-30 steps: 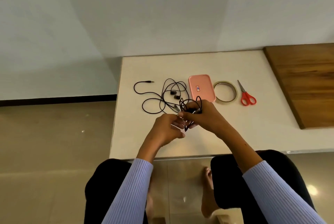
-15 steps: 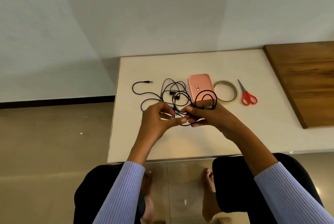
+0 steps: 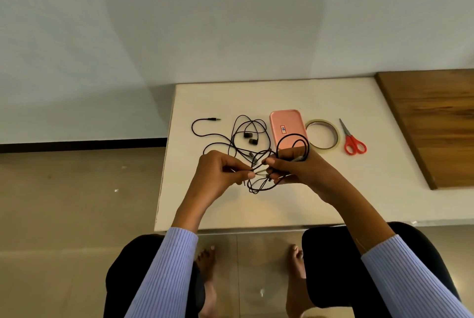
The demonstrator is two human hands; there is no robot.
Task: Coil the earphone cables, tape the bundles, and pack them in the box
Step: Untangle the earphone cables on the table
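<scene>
Above the white table (image 3: 359,189) both hands hold one black earphone cable (image 3: 295,139). My right hand (image 3: 300,171) grips its coiled loops, which stand up over the fingers in front of the pink box (image 3: 284,125). My left hand (image 3: 218,174) pinches a loose strand of the same cable, and a small loop hangs below between the hands. A second black earphone set (image 3: 246,135) lies uncoiled on the table behind my left hand, its plug pointing right at the far left. The tape roll (image 3: 323,135) lies right of the box.
Red-handled scissors (image 3: 352,140) lie right of the tape roll. A brown wooden board (image 3: 436,123) covers the table's right end. The table's left edge drops to a tiled floor. My knees and bare feet show below the front edge.
The hands have drawn slightly apart and lifted. The coil in my right hand has swung to the right, in front of the pink box. My left hand now pinches a strand.
</scene>
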